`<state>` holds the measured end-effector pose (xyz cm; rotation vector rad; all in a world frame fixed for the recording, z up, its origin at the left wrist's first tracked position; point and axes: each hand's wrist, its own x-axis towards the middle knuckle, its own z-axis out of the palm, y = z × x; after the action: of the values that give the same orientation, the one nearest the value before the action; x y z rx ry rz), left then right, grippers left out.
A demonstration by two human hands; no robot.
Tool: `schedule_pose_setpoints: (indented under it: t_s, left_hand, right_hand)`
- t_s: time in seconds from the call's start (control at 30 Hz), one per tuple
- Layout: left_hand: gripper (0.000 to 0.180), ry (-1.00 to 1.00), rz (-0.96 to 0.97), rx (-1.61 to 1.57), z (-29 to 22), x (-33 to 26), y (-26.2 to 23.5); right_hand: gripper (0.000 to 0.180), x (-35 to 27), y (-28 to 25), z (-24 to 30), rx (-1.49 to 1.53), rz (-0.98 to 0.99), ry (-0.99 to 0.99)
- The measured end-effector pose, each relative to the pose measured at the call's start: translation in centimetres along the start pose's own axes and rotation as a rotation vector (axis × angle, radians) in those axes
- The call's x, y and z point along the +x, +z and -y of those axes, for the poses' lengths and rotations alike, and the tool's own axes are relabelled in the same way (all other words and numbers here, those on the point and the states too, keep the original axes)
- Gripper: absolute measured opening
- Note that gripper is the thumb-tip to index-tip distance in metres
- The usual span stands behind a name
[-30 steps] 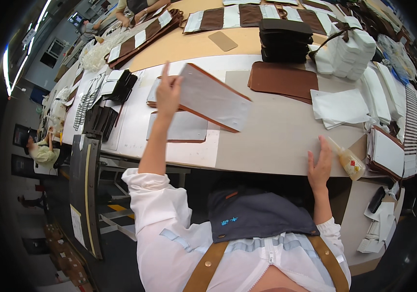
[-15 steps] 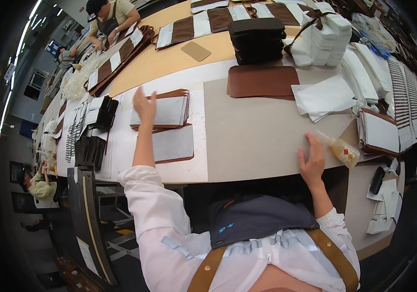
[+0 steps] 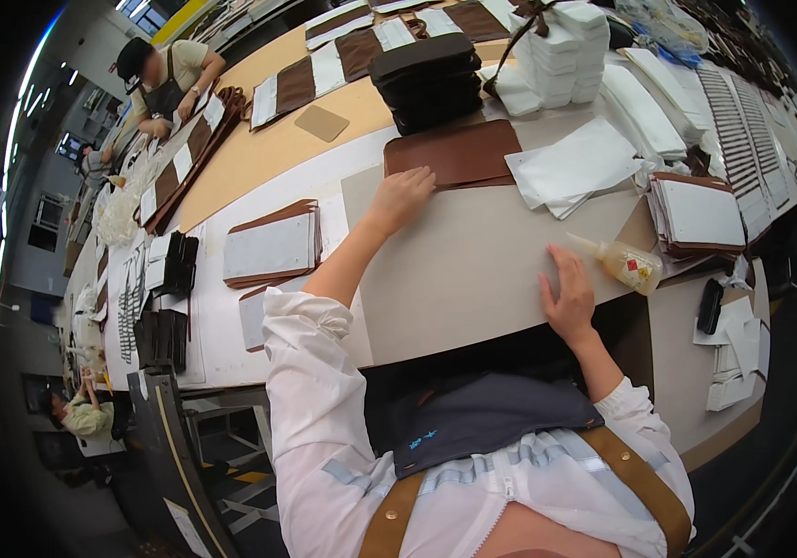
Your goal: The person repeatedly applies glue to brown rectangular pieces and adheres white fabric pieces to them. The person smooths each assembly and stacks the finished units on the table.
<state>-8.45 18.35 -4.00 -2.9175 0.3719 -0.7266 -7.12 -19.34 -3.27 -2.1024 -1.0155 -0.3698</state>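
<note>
1. Left hand (image 3: pixel 403 200): reaches to the near edge of the brown sheets (image 3: pixel 459 151), its fingers close together. From where I stand, I cannot tell whether they pinch a sheet.
2. Brown sheets: flat on the bench (image 3: pixel 445 279), nearer the worker than the black stack (image 3: pixel 426 84) and left of loose white sheets (image 3: pixel 575 166).
3. Right hand (image 3: pixel 569 296): nothing seen in it, thumb held wide of the fingers. Squeeze bottle (image 3: pixel 633 268) just beside it, on its right.
4. Pale-topped, brown-edged pile (image 3: pixel 273 246): on the bench, left of the left forearm.
</note>
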Motion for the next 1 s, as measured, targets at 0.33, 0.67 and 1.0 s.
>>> schedule_pose_setpoints:
  t_s: [0.33, 0.67, 1.0]
  left_hand:
    - [0.008, -0.073, 0.101, -0.048, -0.8, 1.8, -2.4]
    - [0.014, -0.287, -0.080, -0.189, -6.8, -5.8, -7.5]
    - [0.029, -0.152, -0.065, -0.366, -15.7, -9.7, -9.9]
  right_hand:
    - [0.052, 0.1, -0.6, -0.2, 0.066, -0.017, -0.018]
    - [0.058, -1.3, -10.2, -6.6, -0.279, -0.203, 0.267]
    - [0.065, -2.7, -12.2, -9.9, 0.559, -0.086, 0.635]
